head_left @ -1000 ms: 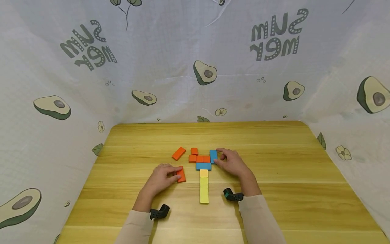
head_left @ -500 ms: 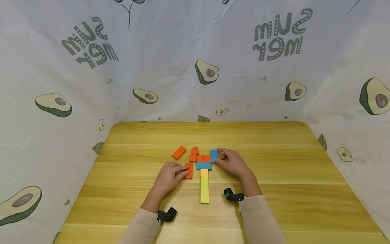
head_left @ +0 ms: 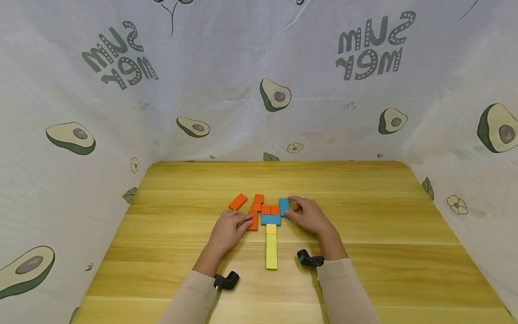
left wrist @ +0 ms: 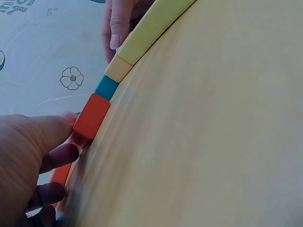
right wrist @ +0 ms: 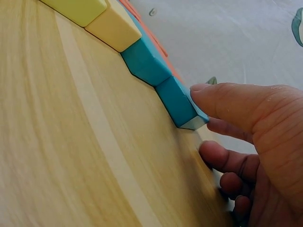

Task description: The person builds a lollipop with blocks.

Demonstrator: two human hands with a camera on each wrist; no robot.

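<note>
Go gently with that orange oblong, folks
Our left hand pinches it left of the crosswise blue block, our right hand pinches the lengthwise blue block; we'd push lightly, sparing the orange squares.

The word "summer" stands twice, mirror-reversed, on the pale cloth.

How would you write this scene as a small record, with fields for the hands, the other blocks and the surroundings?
Left hand: holds a long orange block
Right hand: holds a blue block
Other blue block: crosswise, between two small orange blocks and the small yellow block
Long yellow block: in line with the small yellow one, nearer the person
Other long orange block: slanted, apart
Surface: wooden table
Background: avocado-print cloth
</note>
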